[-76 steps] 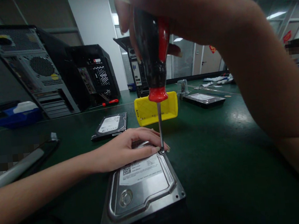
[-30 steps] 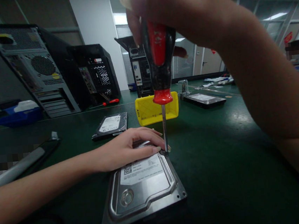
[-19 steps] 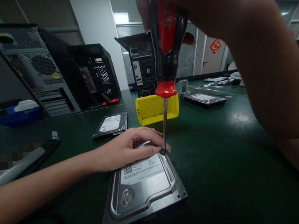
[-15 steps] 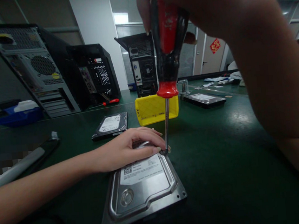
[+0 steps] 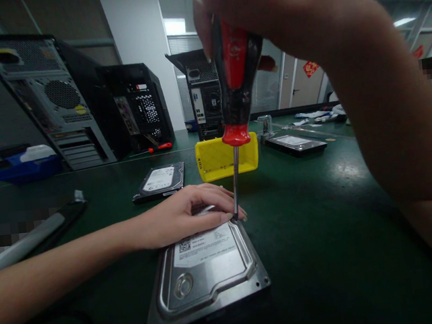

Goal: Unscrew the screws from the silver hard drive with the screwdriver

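Observation:
A silver hard drive (image 5: 212,279) lies flat in front of me, its label partly covered by my left hand (image 5: 190,215). That hand grips the drive's far end, thumb on the top face and fingers over the far edge. My right hand (image 5: 274,14) is wrapped round the red and black handle of a screwdriver (image 5: 236,78), near the top of the view. The shaft stands nearly upright, its tip at the drive's far right corner, close to my left fingertips. Whether the tip sits in a screw is too small to tell.
Behind the drive stands a yellow tray (image 5: 227,158) with tiny pieces in it. Other hard drives lie at left (image 5: 160,180) and right (image 5: 294,144). Computer cases (image 5: 57,96) line the back, with a red screwdriver (image 5: 160,147) near them. A blue bin (image 5: 29,167) is far left.
The screwdriver handle and my right hand have shifted slightly left and down, and the tip has moved a little left at the corner. My left hand and the drive stay put.

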The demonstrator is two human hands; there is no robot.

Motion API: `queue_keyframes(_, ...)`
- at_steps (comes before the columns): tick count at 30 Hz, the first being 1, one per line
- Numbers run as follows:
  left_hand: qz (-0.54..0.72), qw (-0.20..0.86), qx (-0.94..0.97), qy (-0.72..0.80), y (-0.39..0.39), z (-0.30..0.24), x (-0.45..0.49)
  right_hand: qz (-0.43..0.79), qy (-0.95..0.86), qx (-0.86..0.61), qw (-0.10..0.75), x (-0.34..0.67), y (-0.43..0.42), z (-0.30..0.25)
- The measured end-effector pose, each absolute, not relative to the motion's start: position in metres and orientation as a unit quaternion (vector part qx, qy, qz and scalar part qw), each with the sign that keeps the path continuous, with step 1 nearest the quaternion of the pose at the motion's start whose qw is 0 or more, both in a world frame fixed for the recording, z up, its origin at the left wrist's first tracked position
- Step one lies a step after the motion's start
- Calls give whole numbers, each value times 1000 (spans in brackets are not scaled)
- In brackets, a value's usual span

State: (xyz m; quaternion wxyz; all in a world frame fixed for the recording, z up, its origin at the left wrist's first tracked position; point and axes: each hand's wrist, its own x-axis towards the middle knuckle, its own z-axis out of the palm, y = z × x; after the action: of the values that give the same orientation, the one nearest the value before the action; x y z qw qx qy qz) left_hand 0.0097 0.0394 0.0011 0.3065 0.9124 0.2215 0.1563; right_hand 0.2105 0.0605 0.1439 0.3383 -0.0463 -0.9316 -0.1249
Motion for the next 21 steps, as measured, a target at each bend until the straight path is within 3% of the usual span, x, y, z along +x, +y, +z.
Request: queue_keyframes(21, 151, 309, 910, 234, 39, 1, 9, -125, -927, -72, 347, 212, 61, 141)
